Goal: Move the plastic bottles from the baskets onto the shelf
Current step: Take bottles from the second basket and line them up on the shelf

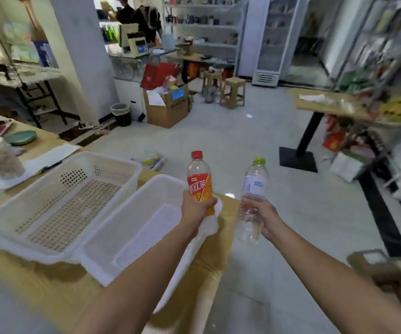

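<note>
My left hand (196, 206) grips a clear bottle with a red cap and an orange label (199, 183), held upright over the far corner of the nearer white basket (132, 239). My right hand (265, 219) grips a clear water bottle with a green cap and a pale label (252, 196), tilted slightly, out past the table edge above the floor. A second white basket (57, 201) lies to the left; I see nothing inside either basket. A shelf unit (387, 75) packed with goods stands at the far right.
The baskets rest on a wooden table (38, 280) with a jar (0, 157), a green dish (21, 137) and papers at its far left. A small table on a black pedestal (315, 131) stands ahead right. A cardboard box (167, 104), stools (233, 92) and a fridge (273, 39) lie beyond.
</note>
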The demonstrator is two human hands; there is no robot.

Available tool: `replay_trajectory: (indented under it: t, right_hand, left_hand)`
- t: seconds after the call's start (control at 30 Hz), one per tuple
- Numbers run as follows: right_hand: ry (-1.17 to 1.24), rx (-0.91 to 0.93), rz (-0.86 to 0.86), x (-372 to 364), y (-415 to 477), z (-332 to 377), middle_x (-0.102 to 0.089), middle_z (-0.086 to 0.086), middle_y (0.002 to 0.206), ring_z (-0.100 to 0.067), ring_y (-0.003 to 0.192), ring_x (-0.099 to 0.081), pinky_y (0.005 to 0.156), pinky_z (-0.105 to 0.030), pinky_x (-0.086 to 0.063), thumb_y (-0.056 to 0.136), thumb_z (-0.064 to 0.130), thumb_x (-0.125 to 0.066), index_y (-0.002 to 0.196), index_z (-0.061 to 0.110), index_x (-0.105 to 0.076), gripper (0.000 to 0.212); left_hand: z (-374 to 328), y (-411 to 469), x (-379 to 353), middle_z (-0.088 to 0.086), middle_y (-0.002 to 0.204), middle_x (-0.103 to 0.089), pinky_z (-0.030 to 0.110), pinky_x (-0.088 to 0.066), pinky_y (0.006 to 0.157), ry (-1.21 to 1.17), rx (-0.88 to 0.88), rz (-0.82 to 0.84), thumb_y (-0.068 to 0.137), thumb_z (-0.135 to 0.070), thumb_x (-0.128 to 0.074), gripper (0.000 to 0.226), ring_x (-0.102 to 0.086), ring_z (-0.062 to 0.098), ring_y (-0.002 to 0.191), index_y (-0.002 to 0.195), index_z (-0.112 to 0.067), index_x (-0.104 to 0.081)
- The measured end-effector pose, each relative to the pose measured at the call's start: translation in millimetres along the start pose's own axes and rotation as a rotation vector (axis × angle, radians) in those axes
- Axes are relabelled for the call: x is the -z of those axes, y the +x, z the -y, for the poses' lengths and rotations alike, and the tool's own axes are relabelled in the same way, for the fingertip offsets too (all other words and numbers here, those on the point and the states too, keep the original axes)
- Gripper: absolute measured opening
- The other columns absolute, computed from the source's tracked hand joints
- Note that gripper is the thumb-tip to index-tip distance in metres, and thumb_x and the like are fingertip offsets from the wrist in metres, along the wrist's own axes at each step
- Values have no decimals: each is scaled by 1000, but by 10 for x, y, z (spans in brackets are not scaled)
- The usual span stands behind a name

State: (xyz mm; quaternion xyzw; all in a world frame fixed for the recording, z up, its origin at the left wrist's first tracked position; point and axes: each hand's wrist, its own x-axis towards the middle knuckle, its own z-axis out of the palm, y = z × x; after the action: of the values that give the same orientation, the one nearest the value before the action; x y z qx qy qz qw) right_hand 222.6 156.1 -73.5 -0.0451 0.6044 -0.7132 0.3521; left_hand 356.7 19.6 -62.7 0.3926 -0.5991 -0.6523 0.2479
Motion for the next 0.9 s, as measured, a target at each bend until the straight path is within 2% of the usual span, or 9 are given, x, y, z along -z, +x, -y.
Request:
replay_trajectory:
  t: [0.07, 0.13, 0.23, 0.37, 0.5, 0.6, 0.7, 0.83, 0.9]
  right_hand:
    - [54, 24, -98, 329, -263, 36, -59, -9, 79, -17, 62, -49, 44, -23, -43, 75, 3, -72, 105, 7, -60, 32]
    - [111, 64, -206, 705, -569, 63, -58, -10, 81, -19, 63, -48, 48, -26, -43, 74, 3, -73, 105, 7, -59, 34]
    - [179, 147, -393, 1320, -1155, 94, -60, -11, 83, -20, 66, -50, 54, -29, -44, 73, 4, -74, 107, 6, -60, 37]
    - [207, 258, -652, 1995, -2110, 106, -63, -9, 81, -18, 68, -56, 57, -29, -49, 72, 6, -76, 109, 4, -63, 39]
    - [306, 407, -855, 2621, -3465, -47, -65, -7, 78, -20, 67, -62, 61, -32, -50, 75, 2, -73, 107, 6, -61, 35]
    - [346, 477, -1034, 2952, -4612, -316, -65, -6, 67, -17, 55, -63, 51, -27, -51, 77, -1, -71, 98, 6, -60, 25]
    - [394, 499, -1251, 3161, -5774, -700, -63, -11, 74, -16, 53, -64, 50, -26, -52, 77, -2, -70, 99, 5, -60, 25]
    - [452, 521, -1549, 3225, -7194, -1282, -63, -11, 85, -26, 72, -61, 73, -39, -52, 74, 0, -74, 111, 5, -58, 41]
    - [477, 535, -1628, 3144, -7779, -1551, -61, -11, 79, -24, 65, -60, 66, -36, -50, 74, 1, -74, 104, 6, -59, 33]
  left_hand:
    - [28, -162, -255, 10, 103, -63, 34, -57, 71, 20, 8, 92, 71, -15, -83, 58, -65, 24, 90, 115, -9, -48]
    - [71, -367, -560, 5, 100, -62, 24, -51, 62, 46, 3, 189, 71, -16, -83, 59, -63, 17, 86, 115, -13, -45]
    - [102, -770, -1087, 8, 103, -61, 27, -54, 58, 84, 8, 379, 72, -16, -82, 57, -63, 20, 85, 114, -13, -44]
    - [130, -1452, -1747, 12, 110, -58, 48, -55, 85, 149, -20, 590, 73, -17, -82, 59, -62, 31, 98, 114, -14, -40]
    - [208, -2524, -2376, 0, 94, -53, 34, -48, 75, 189, -75, 847, 73, -19, -82, 57, -55, 18, 85, 109, -19, -38]
    - [351, -3508, -2672, -2, 92, -53, 31, -45, 73, 198, -102, 1036, 72, -16, -82, 57, -54, 11, 78, 110, -17, -40]
    - [616, -4509, -2802, 3, 98, -57, 33, -47, 75, 205, -76, 1236, 74, -14, -81, 55, -58, 17, 84, 111, -15, -41]
    - [984, -5764, -2846, 8, 98, -58, 42, -51, 80, 249, -102, 1415, 73, -20, -83, 57, -58, 27, 91, 111, -11, -42]
    - [1133, -6316, -2782, 1, 89, -53, 37, -46, 75, 264, -101, 1489, 74, -24, -82, 58, -55, 24, 87, 109, -12, -38]
